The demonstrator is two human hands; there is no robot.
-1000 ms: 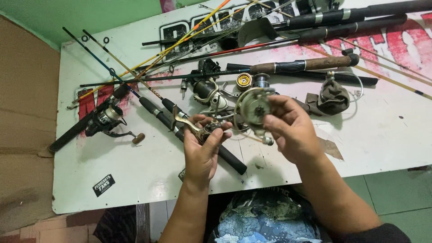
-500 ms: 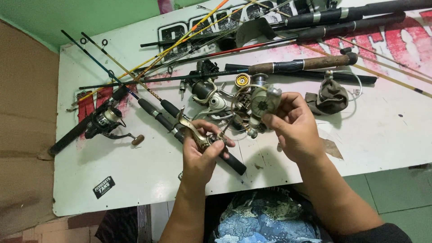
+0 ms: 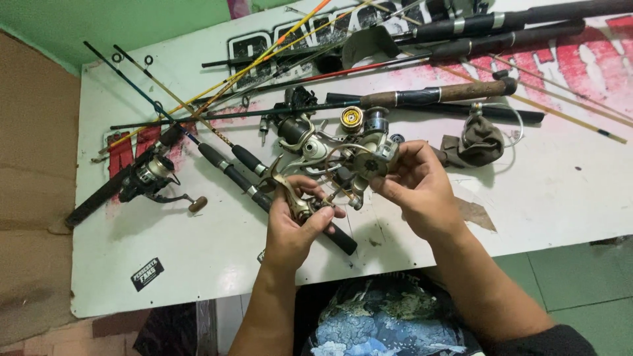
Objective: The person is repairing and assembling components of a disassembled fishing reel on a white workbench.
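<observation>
**Holding a fishing reel in two parts above a cluttered table**

Working over the white table [image 3: 541, 198], the person has both hands raised just above its near edge. The left hand [image 3: 293, 227] is closed around a gold-coloured reel handle and foot piece [image 3: 290, 194], thumb and fingers wrapped tight, its curved arm pointing up and away. The right hand [image 3: 415, 191] grips the silver reel body [image 3: 359, 161] with its fingertips, thumb on the near side, the round face turned toward the camera. The two parts sit just beside each other; whether they touch cannot be told.

Under the hands lies a black rod butt [image 3: 264, 191] running diagonally across the table. Behind the reel body are more loose reels [image 3: 297, 128] and a gold spool [image 3: 351, 118]. To the left, a black spinning reel on a rod [image 3: 148, 177] lies well apart. A cork-handled rod [image 3: 428, 95] and several thin rods [image 3: 217, 89] cross the far side. A crumpled dark cloth [image 3: 478, 142] sits near the right hand, and a small black sticker [image 3: 147, 273] is on the near left corner.
</observation>
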